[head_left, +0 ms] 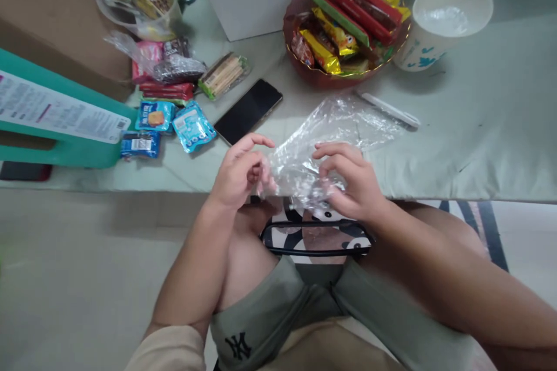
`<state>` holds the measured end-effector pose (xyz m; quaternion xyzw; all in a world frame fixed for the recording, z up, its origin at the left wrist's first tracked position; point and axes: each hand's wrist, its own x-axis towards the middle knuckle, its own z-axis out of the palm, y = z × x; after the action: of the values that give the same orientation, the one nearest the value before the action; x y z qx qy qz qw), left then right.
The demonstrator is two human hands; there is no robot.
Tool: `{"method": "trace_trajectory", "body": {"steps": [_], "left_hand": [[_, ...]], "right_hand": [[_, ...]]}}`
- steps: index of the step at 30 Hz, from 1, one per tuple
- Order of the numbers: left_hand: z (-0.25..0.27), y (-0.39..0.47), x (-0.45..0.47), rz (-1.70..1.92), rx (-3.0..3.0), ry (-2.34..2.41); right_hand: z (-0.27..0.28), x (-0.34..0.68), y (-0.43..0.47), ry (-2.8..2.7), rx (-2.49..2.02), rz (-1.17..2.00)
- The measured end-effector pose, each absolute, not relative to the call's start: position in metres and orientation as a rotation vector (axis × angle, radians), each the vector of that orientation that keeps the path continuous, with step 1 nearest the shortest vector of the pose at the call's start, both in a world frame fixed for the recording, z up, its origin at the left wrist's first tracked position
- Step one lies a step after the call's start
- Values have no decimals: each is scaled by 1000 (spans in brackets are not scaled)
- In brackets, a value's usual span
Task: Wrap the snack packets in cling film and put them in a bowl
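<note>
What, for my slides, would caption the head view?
Left hand and right hand at clear plastic, a snack bowl beyond.

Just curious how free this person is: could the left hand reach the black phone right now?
Probably yes: the phone lies just past the left hand, with nothing on top, though that hand seems to touch the clear plastic.

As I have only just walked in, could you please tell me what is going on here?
A seated person is handling a crumpled sheet of clear plastic at the table's near edge. The left hand is at its left side and the right hand at its right, fingers curled; their exact grip is unclear. A dark phone lies beyond the left hand, and a bowl of wrapped snacks stands behind the plastic.
</note>
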<state>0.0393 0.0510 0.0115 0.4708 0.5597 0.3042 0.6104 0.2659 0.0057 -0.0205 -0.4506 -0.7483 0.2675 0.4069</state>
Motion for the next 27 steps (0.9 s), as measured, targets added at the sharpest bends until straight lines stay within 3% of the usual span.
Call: {"method": "trace_trajectory", "body": {"steps": [6,11,18,23,27], "left_hand": [[-10,48,37,452,1707,1059],[-20,55,55,436,1823,991],[-17,66,48,350,2091,1022],[-13,62,35,362,2246,1272],[-11,56,40,522,2363,1146]], "right_hand": [[0,292,0,-1475,-1036,1210],[6,298,9,-1709,-684,1525],[-3,302,12,-1808,-730,1346],[-6,303,8,-1548,-1067,1382],[-4,296,10,-1367,-1297,1331]]}}
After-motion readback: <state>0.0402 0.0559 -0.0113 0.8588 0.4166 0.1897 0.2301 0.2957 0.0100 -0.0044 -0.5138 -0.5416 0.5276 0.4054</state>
